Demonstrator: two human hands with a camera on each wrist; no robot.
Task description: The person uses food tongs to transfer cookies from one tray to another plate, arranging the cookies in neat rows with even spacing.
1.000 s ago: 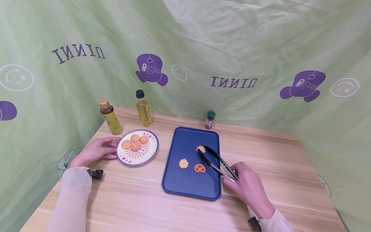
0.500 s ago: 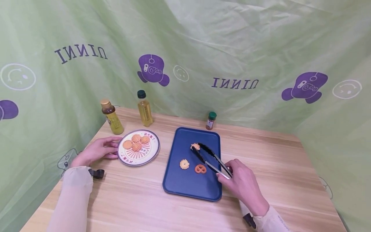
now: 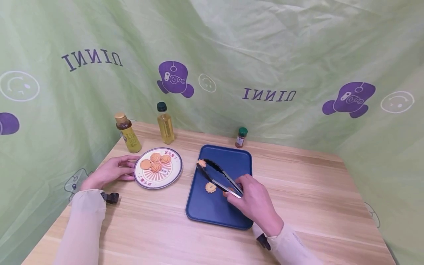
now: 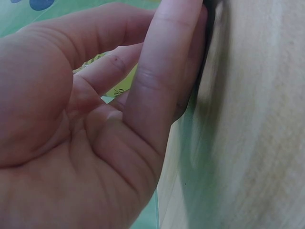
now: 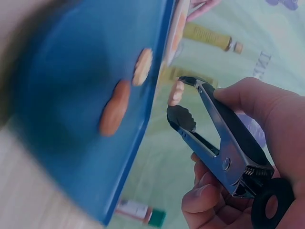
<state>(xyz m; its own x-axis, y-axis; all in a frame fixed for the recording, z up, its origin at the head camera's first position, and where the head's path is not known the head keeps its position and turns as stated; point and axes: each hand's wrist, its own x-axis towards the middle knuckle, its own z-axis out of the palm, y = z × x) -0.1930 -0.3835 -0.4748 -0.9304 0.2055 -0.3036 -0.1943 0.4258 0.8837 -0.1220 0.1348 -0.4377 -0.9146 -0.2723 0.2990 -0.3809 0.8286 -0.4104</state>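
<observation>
My right hand grips metal tongs with black tips, above the blue tray. In the right wrist view the tongs pinch a ridged cookie off the tray. On the tray lie a round scalloped cookie and a pretzel-shaped cookie, which the tongs and hand partly cover in the head view. My left hand touches the left rim of a patterned white plate, fingers fairly straight, tips partly hidden. Several cookies lie on that plate.
Behind the plate stand a yellow-labelled bottle and an oil bottle. A small green-capped spice jar stands behind the tray. A green printed curtain hangs around the wooden table.
My right hand has moved left with the tongs, lifting the ridged cookie from the tray's right part to over its left edge. The left hand stays at the plate.
</observation>
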